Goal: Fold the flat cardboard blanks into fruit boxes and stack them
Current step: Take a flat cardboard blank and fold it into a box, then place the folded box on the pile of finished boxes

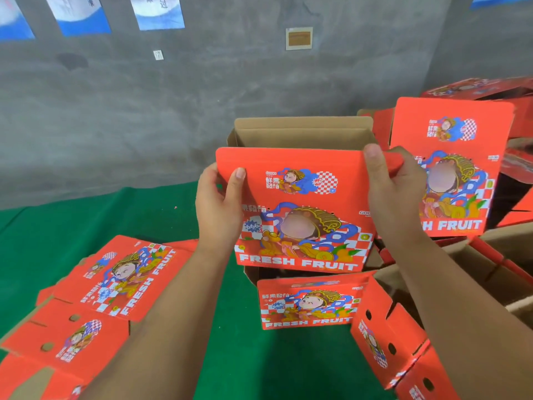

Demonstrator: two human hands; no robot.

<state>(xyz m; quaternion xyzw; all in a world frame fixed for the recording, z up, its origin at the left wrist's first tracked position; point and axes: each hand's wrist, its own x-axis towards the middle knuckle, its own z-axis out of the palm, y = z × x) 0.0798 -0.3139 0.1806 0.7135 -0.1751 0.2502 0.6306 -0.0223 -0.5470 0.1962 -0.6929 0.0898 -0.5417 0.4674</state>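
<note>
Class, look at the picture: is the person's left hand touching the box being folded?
Touching. The head view shows the left hand gripping the box's left edge, thumb on its printed front.

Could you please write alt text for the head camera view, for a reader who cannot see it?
Two bare hands, left hand and right hand, grip the side edges of a half-folded red printed cardboard fruit box, held up over a green cloth-covered table. Flat red cardboard blanks lie lower left; more red boxes stand right.
</note>
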